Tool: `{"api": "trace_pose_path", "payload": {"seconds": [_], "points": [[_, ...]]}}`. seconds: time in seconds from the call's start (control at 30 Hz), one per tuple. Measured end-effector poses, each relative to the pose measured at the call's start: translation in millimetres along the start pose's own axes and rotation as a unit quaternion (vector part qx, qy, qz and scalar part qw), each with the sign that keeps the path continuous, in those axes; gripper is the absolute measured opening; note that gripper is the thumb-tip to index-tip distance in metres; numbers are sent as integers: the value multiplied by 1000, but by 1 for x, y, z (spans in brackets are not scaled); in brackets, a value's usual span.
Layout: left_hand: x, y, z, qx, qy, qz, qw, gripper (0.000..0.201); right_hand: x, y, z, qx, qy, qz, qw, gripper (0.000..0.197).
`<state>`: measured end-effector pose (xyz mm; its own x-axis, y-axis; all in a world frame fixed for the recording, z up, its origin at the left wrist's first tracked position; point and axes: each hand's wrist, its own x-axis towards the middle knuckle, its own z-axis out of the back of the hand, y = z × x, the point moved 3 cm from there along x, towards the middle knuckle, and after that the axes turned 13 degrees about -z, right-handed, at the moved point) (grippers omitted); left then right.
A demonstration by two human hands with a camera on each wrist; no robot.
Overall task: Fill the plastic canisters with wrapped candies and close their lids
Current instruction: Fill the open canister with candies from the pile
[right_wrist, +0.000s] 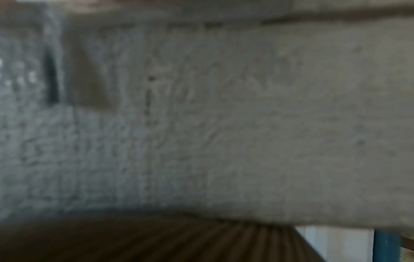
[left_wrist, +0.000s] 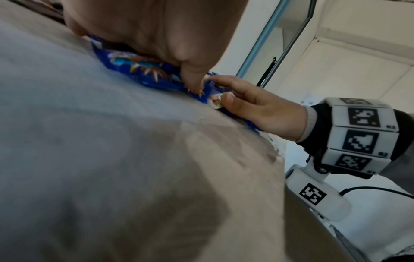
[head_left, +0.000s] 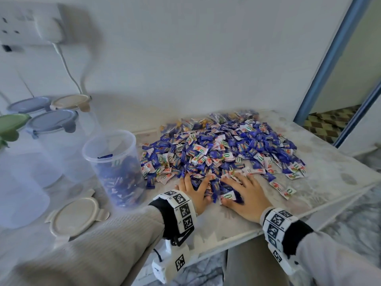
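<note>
A big pile of blue and white wrapped candies (head_left: 222, 149) covers the middle of the marbled table (head_left: 321, 162). To its left stands an open clear canister (head_left: 115, 168), partly filled with candies. Its beige lid (head_left: 76, 215) lies flat in front of it. My left hand (head_left: 193, 188) and right hand (head_left: 243, 190) lie palms down on the near edge of the pile, fingers spread, with candies heaped between them. The left wrist view shows my left hand (left_wrist: 156, 35) pressing on a blue candy (left_wrist: 139, 70) and my right hand (left_wrist: 257, 106) touching candies with straight fingers. The right wrist view is blurred.
Several closed canisters stand at the far left, with blue-grey lids (head_left: 53, 122), a beige lid (head_left: 71, 102) and a green lid (head_left: 12, 122). A wall socket with a plug and cable (head_left: 49, 27) is above them. The table's front edge (head_left: 299, 215) runs close behind my wrists.
</note>
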<state>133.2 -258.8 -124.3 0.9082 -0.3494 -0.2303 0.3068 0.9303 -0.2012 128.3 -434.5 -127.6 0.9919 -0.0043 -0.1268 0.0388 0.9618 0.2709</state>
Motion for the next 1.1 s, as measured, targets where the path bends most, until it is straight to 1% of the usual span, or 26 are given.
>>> {"api": "trace_pose_path", "payload": {"seconds": [0.07, 0.17, 0.23, 0.3, 0.37, 0.43, 0.5, 0.57, 0.63, 0.7, 0.73, 0.8, 0.9, 0.97, 1.03, 1.1], "points": [[2, 0, 1, 7, -6, -5, 1000, 58, 2, -1, 2, 14, -21, 22, 999, 109], [5, -2, 4, 10, -18, -7, 1000, 52, 5, -2, 2, 24, -30, 31, 999, 103], [8, -3, 6, 27, -37, -6, 999, 50, 7, -1, 3, 28, -42, 36, 998, 97], [8, -4, 8, 37, -65, -6, 997, 46, 8, 0, 4, 38, -50, 33, 997, 84], [8, -5, 10, 33, -84, -6, 996, 40, 8, 1, 7, 38, -57, 31, 997, 66], [8, -5, 15, 26, -94, -10, 995, 33, 7, 4, 12, 25, -91, 49, 994, 49], [8, -4, 20, 18, -101, -13, 995, 25, 7, 5, 16, 24, -122, 71, 990, 39], [10, 1, 25, 2, -90, -14, 996, 21, 8, 2, 17, 38, -146, 76, 986, 37], [12, 8, 33, -30, -77, -23, 996, 19, 9, 0, 20, 65, -156, 59, 984, 36], [12, 15, 42, -63, -94, -36, 993, 16, 11, 0, 23, 93, -146, 31, 984, 38], [11, 18, 46, -76, -109, -43, 990, 18, 10, 0, 26, 112, -141, 20, 983, 39], [7, 22, 55, -99, -138, -56, 984, 18, 6, 4, 35, 145, -149, 10, 978, 40], [-7, 21, 74, -116, -197, -97, 969, 13, 1, 11, 47, 179, -140, 8, 974, 41], [-23, 17, 92, -127, -251, -134, 950, 11, -3, 15, 54, 192, -136, 19, 972, 41], [-44, 13, 117, -127, -323, -177, 921, 10, -4, 21, 60, 194, -135, 30, 971, 41], [-70, 14, 145, -117, -407, -217, 880, 9, -5, 27, 66, 203, -138, 40, 968, 41]]}}
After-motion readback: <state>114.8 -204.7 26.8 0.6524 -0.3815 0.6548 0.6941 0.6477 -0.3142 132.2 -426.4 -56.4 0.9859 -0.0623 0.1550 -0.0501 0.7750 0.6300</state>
